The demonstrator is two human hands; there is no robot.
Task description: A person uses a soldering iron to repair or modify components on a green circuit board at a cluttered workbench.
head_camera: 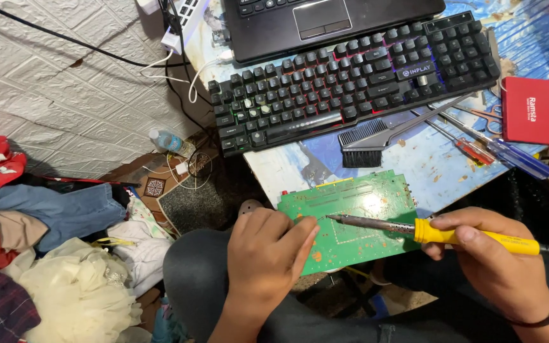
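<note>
Desk edge (300, 171); L hand (265, 260) steadies board (351, 216); R hand (497, 260) grips iron (452, 235).

Left hand (265, 257) rests palm-down, fingers curled; right hand (487, 254) is clenched, knuckles up.

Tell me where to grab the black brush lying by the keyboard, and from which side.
Grip the brush by its slim grey handle, coming from the right, probably with the right hand once the soldering iron is put down. The handle angles up to the right over bare table; the bristle head sits close against the keyboard.
</note>
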